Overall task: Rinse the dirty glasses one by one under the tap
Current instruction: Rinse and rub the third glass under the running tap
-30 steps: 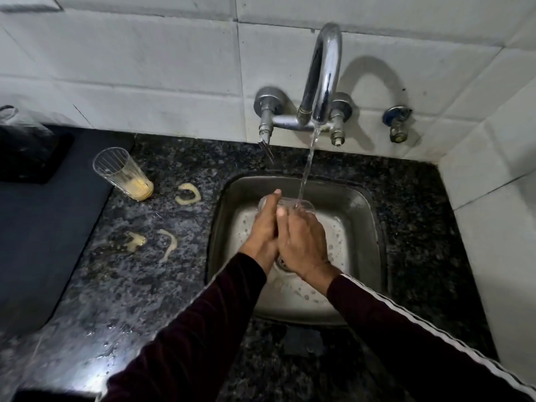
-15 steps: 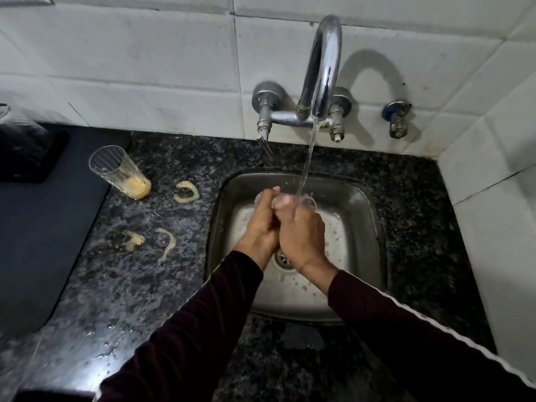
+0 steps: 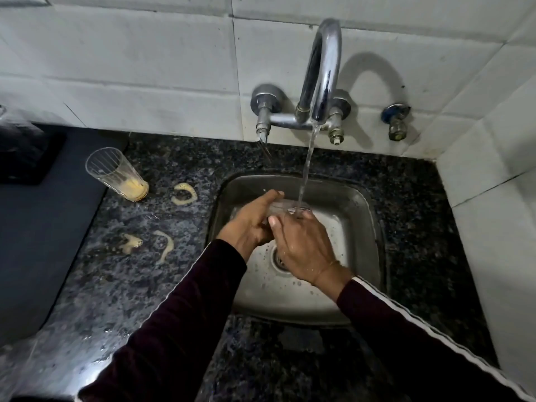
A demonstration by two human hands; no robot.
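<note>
Over the steel sink, both of my hands hold one clear glass under the running tap. My left hand wraps the glass from the left. My right hand grips it from the right, with the water stream landing on the rim by its fingers. Most of the glass is hidden behind my hands. A second clear glass stands upright on the counter at the left, with yellowish residue in its bottom.
Yellowish ring-shaped spills mark the wet, dark speckled granite counter between the standing glass and the sink. A dark mat lies at the far left. A small wall valve sits right of the tap. White tiled walls close the back and right.
My hands have shifted on the glass under the stream, the left hand spreading further around it. The standing glass has not moved.
</note>
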